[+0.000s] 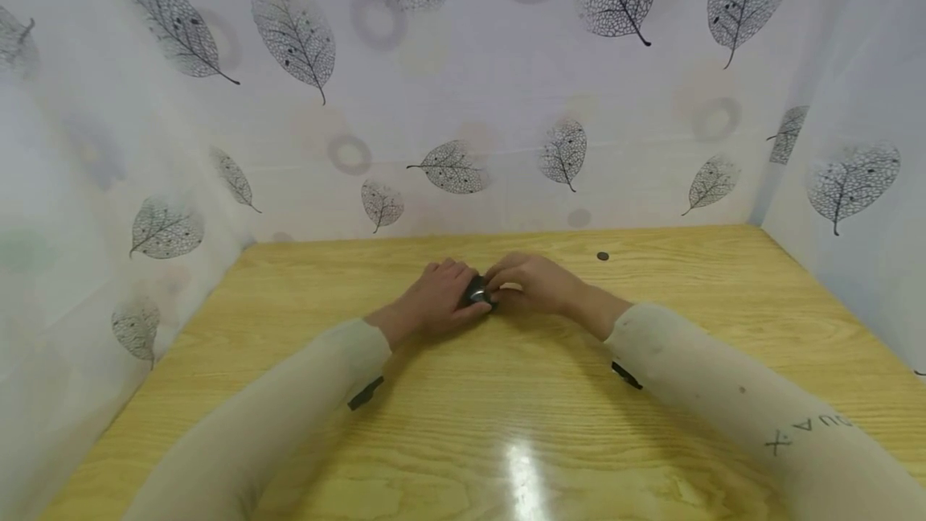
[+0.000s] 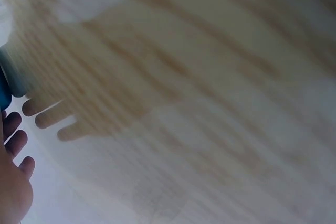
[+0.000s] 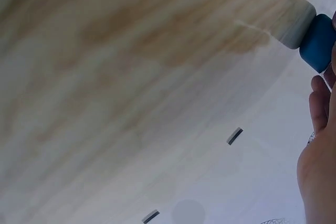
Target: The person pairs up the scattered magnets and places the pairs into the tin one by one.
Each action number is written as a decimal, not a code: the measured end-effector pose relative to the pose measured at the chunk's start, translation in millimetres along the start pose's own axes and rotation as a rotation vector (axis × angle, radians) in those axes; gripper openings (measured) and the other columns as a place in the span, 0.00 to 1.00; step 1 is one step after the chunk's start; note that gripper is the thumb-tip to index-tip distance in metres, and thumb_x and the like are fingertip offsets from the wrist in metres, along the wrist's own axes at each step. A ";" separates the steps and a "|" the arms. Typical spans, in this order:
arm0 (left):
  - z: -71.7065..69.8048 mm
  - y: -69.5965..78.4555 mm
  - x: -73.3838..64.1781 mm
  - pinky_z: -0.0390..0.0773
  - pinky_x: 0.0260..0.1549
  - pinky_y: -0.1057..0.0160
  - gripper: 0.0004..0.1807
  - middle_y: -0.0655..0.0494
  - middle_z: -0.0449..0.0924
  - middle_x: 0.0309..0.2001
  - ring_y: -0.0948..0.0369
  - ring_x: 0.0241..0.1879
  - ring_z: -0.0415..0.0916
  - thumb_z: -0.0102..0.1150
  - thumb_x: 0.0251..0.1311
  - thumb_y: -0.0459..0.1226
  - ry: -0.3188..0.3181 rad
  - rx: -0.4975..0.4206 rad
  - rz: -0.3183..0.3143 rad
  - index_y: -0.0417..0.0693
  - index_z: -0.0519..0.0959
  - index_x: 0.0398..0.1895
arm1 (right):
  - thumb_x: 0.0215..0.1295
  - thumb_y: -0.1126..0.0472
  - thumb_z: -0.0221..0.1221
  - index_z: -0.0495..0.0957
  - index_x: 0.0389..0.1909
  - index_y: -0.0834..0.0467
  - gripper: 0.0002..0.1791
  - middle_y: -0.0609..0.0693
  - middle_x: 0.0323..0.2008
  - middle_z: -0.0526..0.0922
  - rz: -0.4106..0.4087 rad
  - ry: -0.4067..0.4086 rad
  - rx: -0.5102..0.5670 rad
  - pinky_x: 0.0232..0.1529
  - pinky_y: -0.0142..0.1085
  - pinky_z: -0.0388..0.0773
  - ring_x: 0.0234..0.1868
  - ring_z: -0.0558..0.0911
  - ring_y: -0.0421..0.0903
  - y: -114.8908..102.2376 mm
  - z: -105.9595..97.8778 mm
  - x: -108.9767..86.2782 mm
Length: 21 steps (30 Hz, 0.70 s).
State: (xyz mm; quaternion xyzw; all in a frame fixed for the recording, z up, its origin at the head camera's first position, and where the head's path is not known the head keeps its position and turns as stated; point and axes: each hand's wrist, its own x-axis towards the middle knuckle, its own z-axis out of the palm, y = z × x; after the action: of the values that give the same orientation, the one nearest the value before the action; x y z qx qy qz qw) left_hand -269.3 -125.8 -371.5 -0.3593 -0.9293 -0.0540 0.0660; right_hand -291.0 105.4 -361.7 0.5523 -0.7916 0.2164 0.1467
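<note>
The small dark object (image 1: 477, 291) is between both hands: at 3 o'clock from the left hand (image 1: 441, 296), at 9 o'clock from the right hand (image 1: 537, 283). The left hand grips it, thumb along the 6 o'clock side; the right fingertips pinch its opposite edge. Neither hand is nearer. Long axis: cannot be determined, fingers cover the ends.
</note>
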 end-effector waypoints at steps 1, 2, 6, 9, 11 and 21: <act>-0.2 0.2 -0.3 0.68 0.52 0.52 0.29 0.51 0.77 0.52 0.54 0.52 0.71 0.47 0.70 0.61 0.001 0.001 0.000 0.48 0.74 0.56 | 0.58 0.65 0.71 0.87 0.36 0.59 0.06 0.54 0.44 0.87 -0.006 0.015 -0.008 0.53 0.41 0.80 0.48 0.85 0.49 0.1 0.3 -0.1; -0.3 0.4 -0.5 0.68 0.52 0.51 0.29 0.51 0.77 0.52 0.54 0.52 0.71 0.47 0.70 0.61 0.003 0.000 0.000 0.48 0.74 0.56 | 0.57 0.64 0.71 0.87 0.35 0.60 0.06 0.54 0.43 0.87 -0.012 0.027 -0.016 0.53 0.40 0.80 0.48 0.84 0.49 0.2 0.5 -0.2; -0.9 0.9 -0.9 0.68 0.52 0.51 0.29 0.52 0.77 0.53 0.54 0.53 0.71 0.47 0.70 0.61 0.002 0.001 -0.001 0.48 0.73 0.56 | 0.55 0.63 0.72 0.87 0.33 0.60 0.07 0.54 0.40 0.85 -0.024 0.053 -0.032 0.50 0.38 0.81 0.44 0.84 0.47 0.0 1.2 -0.4; -1.2 0.7 -0.6 0.67 0.53 0.51 0.29 0.51 0.77 0.53 0.54 0.53 0.71 0.47 0.70 0.61 -0.002 -0.001 0.000 0.47 0.73 0.56 | 0.55 0.63 0.72 0.87 0.33 0.60 0.06 0.53 0.39 0.85 -0.025 0.056 -0.037 0.48 0.37 0.81 0.42 0.84 0.47 -0.6 0.7 -0.5; -1.3 0.6 -0.2 0.67 0.54 0.51 0.29 0.51 0.77 0.53 0.54 0.54 0.71 0.47 0.70 0.61 -0.005 -0.001 0.000 0.47 0.73 0.57 | 0.55 0.63 0.73 0.87 0.33 0.61 0.06 0.53 0.39 0.85 -0.026 0.057 -0.036 0.47 0.37 0.81 0.42 0.84 0.47 -1.0 0.3 -0.3; -1.7 1.5 0.3 0.67 0.56 0.50 0.32 0.49 0.77 0.56 0.53 0.56 0.71 0.46 0.70 0.61 -0.032 0.004 -0.018 0.46 0.72 0.60 | 0.58 0.64 0.70 0.87 0.33 0.60 0.04 0.53 0.40 0.86 -0.023 -0.022 -0.055 0.52 0.39 0.79 0.45 0.83 0.48 1.5 1.7 0.2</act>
State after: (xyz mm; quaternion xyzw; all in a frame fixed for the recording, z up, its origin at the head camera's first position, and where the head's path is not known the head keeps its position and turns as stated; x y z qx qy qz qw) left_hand -268.4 -124.8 -369.7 -0.3514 -0.9336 -0.0471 0.0514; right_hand -292.4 104.8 -363.4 0.5594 -0.7924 0.1868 0.1559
